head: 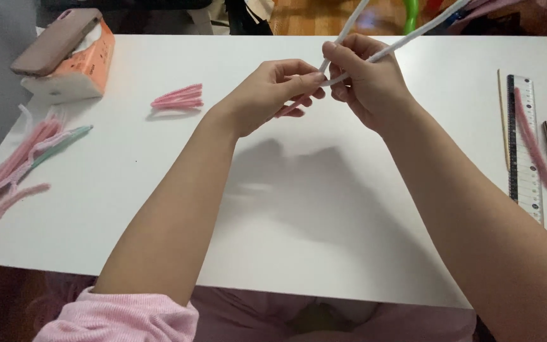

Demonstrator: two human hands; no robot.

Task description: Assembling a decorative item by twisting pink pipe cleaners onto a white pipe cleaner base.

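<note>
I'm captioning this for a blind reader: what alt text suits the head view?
Two bare hands, left hand and right hand, pinch white pipe cleaners together above a white table. Pink pipe cleaners lie left; a ruler lies right.

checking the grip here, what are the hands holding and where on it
Both hands pinch white pipe cleaners near their lower ends: the left hand and right hand meet there, and the long ends stick up and away.

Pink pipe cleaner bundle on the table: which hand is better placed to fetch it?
Probably the left hand. It is nearer the pink bundle, which lies on its side of the table. The right hand grips the white pipe cleaners.
</note>
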